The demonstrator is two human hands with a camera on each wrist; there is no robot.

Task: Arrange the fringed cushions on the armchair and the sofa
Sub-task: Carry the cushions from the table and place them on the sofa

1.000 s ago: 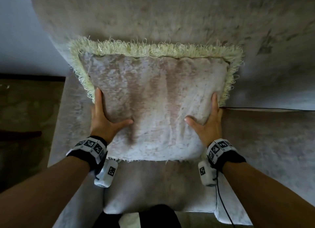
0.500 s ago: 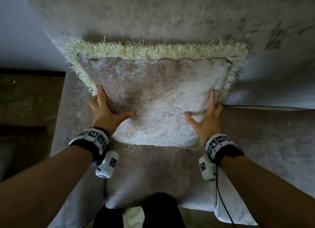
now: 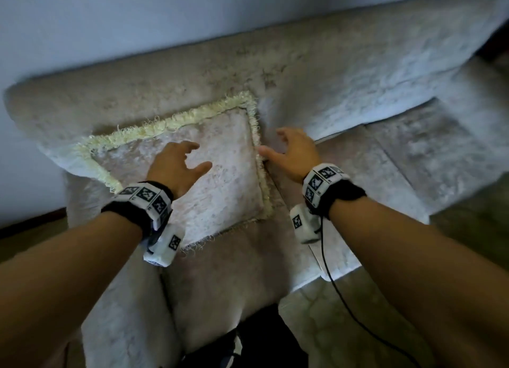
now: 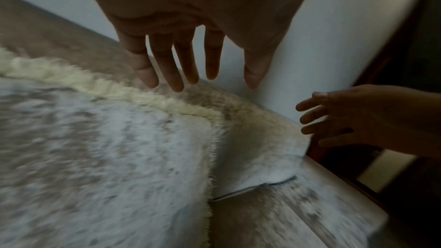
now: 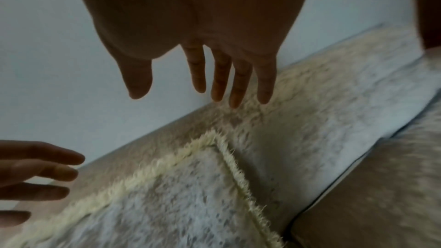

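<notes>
A square pale velvet cushion [image 3: 220,180] with a cream fringe leans against the backrest at the left end of the sofa [image 3: 344,73]. My left hand [image 3: 181,163] hovers over the cushion's face, fingers spread and holding nothing. My right hand [image 3: 292,150] hangs beside the cushion's right fringe, also spread and free of it. In the left wrist view the left hand [image 4: 190,63] is above the fringed cushion [image 4: 95,148], with the right hand [image 4: 346,120] off to the right. The right wrist view shows the right hand [image 5: 214,82] above the cushion [image 5: 179,205].
The sofa's left armrest [image 3: 91,271] runs beside the cushion. To the right stretch seat cushions [image 3: 440,152] in the same fabric. A pale wall [image 3: 137,17] rises behind the backrest. A black cable [image 3: 344,298] trails from my right wrist over the floor [image 3: 344,340].
Both hands have let go of the cushion's sides and lifted off it with fingers spread. The view has swung to the right, showing more of the sofa.
</notes>
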